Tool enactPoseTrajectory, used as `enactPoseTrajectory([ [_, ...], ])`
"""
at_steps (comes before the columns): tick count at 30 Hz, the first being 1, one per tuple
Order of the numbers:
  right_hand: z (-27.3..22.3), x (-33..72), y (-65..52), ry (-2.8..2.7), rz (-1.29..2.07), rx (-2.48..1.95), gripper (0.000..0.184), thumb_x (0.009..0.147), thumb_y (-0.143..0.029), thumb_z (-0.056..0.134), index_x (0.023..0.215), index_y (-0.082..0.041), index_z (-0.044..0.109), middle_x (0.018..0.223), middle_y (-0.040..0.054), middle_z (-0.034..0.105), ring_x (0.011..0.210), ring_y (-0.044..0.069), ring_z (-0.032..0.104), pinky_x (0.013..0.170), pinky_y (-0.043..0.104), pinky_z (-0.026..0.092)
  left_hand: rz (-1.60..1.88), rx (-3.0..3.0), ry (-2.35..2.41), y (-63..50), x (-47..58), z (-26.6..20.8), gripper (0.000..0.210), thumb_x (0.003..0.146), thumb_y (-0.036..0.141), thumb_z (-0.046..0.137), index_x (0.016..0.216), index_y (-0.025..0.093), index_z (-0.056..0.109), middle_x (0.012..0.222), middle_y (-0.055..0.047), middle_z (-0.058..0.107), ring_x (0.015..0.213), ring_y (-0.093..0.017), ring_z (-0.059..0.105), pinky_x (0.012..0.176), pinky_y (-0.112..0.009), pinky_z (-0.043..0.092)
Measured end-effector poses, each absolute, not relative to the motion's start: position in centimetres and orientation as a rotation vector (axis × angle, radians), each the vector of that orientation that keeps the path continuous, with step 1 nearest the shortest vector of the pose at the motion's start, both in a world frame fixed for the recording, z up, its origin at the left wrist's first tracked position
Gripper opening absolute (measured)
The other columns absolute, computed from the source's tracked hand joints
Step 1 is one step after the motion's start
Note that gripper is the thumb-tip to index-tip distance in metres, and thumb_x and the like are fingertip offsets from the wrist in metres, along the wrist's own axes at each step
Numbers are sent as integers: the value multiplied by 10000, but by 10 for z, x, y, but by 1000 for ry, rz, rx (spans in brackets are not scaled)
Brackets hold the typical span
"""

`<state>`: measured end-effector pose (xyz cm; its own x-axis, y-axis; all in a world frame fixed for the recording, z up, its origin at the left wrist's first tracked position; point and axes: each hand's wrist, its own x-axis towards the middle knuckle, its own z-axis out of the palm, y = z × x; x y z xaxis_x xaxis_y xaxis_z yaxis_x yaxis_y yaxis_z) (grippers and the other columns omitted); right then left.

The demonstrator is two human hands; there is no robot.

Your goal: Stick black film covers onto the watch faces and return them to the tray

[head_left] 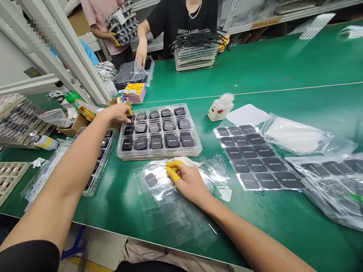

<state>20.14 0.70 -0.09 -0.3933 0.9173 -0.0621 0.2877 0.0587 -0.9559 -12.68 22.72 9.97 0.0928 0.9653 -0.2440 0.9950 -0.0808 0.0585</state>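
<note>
My left hand (120, 112), in yellow finger cots, reaches to the far-left corner of a clear plastic tray (160, 153) holding rows of black square parts (172, 141). Its fingers are bent together over the corner cell; what they grip there is mostly hidden. Nearer the table's front edge, my right hand (190, 180) pinches the edge of a clear film sheet (161, 192) between yellow-covered thumb and finger. One dark square sticker (151, 180) remains on this film. Some white material (188, 161) lies just behind the right hand.
A sheet of dark stickers (256, 156), bagged sheets (334, 185) and a white bottle (221, 107) lie to the right. Another tray (98, 166) is under my left forearm. A box of yellow finger cots (136, 92) stands behind. Across the table, a co-worker's hand (141, 53) touches bagged black material.
</note>
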Motion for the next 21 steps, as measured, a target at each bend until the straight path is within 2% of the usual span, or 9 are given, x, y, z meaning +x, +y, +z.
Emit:
enactPoseTrajectory([
  [4,0,202,6,-1726,1351,-1205,160,982,-390,589,952,-296,715,824,36,760,762,262,685,727,438,539,-261,2248,1940,219,-121,102,206,676,193,789,865,178,712,892,-84,718,898,-257,637,844,-339,468],
  [6,-1,202,7,-1722,1357,-1195,175,994,-402,584,972,-294,719,835,40,762,782,263,695,730,438,551,-216,2286,1942,205,-113,103,196,675,77,705,826,189,650,877,-72,686,884,-243,614,841,-337,461],
  [8,-6,201,7,-1678,1370,-1191,191,992,-425,600,985,-280,724,829,45,759,757,254,699,688,421,563,49,2313,1990,179,-99,101,247,675,1,621,828,194,604,882,-66,664,889,-236,601,859,-348,459],
  [10,-14,199,6,-1593,1363,-1188,218,980,-447,622,999,-256,726,799,43,746,675,233,691,616,395,566,709,2208,2041,141,-79,96,266,690,-24,581,840,196,589,867,-51,657,863,-221,602,857,-353,474],
  [12,-22,199,1,-1511,1294,-1163,235,977,-449,632,1014,-237,726,787,38,739,605,210,684,573,378,574,954,2152,1987,95,-56,88,212,758,43,621,892,204,586,916,-29,667,855,-190,617,848,-328,503],
  [14,-24,202,-5,-1458,1125,-1121,213,971,-423,661,1041,-234,731,806,36,749,599,200,698,588,374,599,1202,1881,1684,50,-33,75,232,757,177,790,900,198,609,978,-32,689,909,-185,663,882,-318,543],
  [17,-11,210,-8,-1412,769,-1082,151,956,-369,715,1051,-254,736,861,36,774,661,205,726,655,386,625,1042,1595,1339,5,-13,49,402,680,291,932,954,195,655,980,-33,697,834,-164,686,792,-292,581],
  [21,28,204,32,-1678,462,-1072,118,972,-348,685,1006,-254,749,945,53,785,786,222,723,739,403,608,950,1658,1178,-2,-14,14,293,721,325,930,887,193,726,928,-38,684,726,-131,620,671,-267,548],
])
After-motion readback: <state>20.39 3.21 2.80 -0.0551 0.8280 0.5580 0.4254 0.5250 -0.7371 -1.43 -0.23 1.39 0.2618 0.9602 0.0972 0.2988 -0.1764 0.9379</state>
